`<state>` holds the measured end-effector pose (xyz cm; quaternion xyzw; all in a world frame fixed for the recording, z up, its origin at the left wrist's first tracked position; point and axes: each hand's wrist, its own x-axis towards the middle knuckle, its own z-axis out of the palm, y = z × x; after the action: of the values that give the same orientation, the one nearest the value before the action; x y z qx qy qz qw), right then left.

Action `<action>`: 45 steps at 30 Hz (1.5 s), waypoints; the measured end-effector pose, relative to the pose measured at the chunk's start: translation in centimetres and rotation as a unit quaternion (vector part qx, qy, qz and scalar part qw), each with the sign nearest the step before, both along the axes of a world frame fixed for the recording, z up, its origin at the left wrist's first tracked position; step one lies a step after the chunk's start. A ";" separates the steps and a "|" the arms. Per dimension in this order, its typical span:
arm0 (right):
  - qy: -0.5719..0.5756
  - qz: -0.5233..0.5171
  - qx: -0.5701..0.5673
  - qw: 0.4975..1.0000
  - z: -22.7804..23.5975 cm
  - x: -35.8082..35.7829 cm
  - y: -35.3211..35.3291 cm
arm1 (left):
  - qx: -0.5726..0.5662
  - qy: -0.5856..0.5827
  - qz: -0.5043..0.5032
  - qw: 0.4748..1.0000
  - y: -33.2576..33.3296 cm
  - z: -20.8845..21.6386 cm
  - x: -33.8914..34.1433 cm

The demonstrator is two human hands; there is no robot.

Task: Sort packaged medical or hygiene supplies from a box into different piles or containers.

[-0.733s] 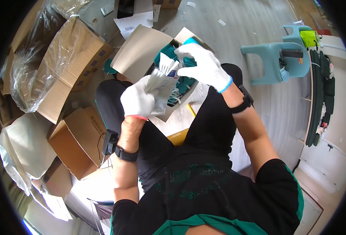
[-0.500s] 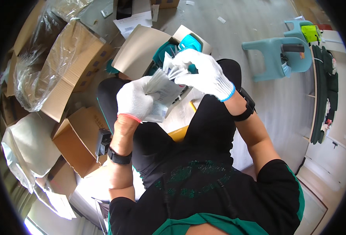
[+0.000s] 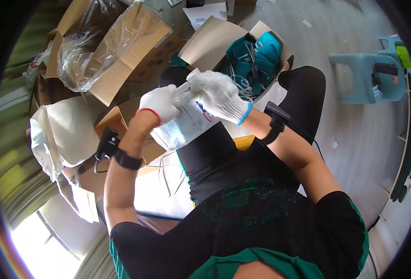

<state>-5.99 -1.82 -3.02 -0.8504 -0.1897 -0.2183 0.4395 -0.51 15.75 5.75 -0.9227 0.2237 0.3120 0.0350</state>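
Note:
Both hands wear white knit gloves and meet over my left thigh. They grip a bundle of thin white printed sheets [image 3: 183,126], which look like flat packets or leaflets; I cannot tell which. My left hand [image 3: 160,104] is closed on the bundle's left edge. Pinched at the upper edge, my right hand [image 3: 216,94] covers part of the folded layers, and its fingertips are partly hidden. Just beyond, an open carton [image 3: 213,39] holds teal padded items [image 3: 266,50], white cords [image 3: 240,86] and a pair of scissors [image 3: 252,58] lying on top.
Cardboard boxes [image 3: 126,69] with clear plastic film [image 3: 77,60] crowd the left. Nearer stands a white bag [image 3: 63,132]. A pale blue plastic stool [image 3: 361,76] is at right. A printed paper [image 3: 206,15] lies beyond the carton, with paper scraps [image 3: 306,23] on the floor.
My view has turned left, so the surroundings shift right. The hands have moved left from the carton with the bundle, and the right hand has come down closer to the left.

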 end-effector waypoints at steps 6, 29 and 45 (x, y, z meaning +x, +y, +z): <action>0.091 -0.054 -0.007 0.994 -1.9 0.3 1.1 | -0.184 -0.270 0.063 0.943 -0.5 -4.4 -4.4; -0.076 0.274 -0.066 0.956 2.4 -9.1 3.7 | -0.193 -0.374 0.233 0.876 1.4 -10.8 -7.7; 0.040 0.117 -0.116 0.985 0.3 -2.0 -0.7 | -0.283 -0.080 0.331 0.897 -0.3 -4.7 -9.1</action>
<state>-7.95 -2.49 -2.74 -0.8758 -0.2942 -0.1074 0.3674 -9.59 15.41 1.03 -0.9363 -0.0196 0.1541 -0.3149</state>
